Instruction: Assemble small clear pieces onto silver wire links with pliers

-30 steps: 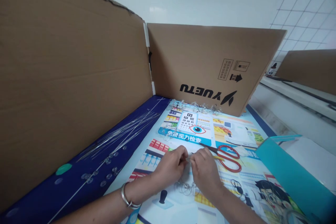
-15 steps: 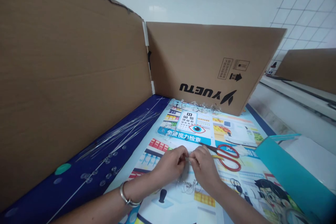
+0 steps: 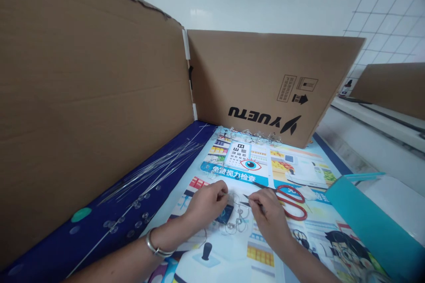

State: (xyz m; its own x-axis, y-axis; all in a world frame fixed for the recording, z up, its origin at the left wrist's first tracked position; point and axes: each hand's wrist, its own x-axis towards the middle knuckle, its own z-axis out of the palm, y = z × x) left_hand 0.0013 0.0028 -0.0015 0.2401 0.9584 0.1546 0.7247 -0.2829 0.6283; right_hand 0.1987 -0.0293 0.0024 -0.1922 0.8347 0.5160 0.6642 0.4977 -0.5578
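Note:
My left hand (image 3: 206, 204), a silver bangle at its wrist, is closed in a pinch over the printed sheet; whatever its fingertips hold is too small to make out. My right hand (image 3: 270, 214) is a short way to the right, thumb and fingers pressed together, their contents also unclear. Between and below the hands lies a loose strand of clear beads (image 3: 239, 219) on thin looped cord. Dark pointed tips (image 3: 245, 203) show beside my right fingertips. Red-handled scissors (image 3: 292, 205) lie open just beyond my right hand, which may cover part of them.
Tall cardboard panels (image 3: 265, 75) stand at the left and back. Clear strands (image 3: 154, 166) and loose beads (image 3: 136, 205) lie on the blue cloth at left. More beaded pieces (image 3: 255, 136) line the back panel's foot. A turquoise box (image 3: 368, 225) stands at right.
My hands were together at the fingertips and have moved apart, left hand leftward, right hand slightly right. The bead strand between them is now more exposed.

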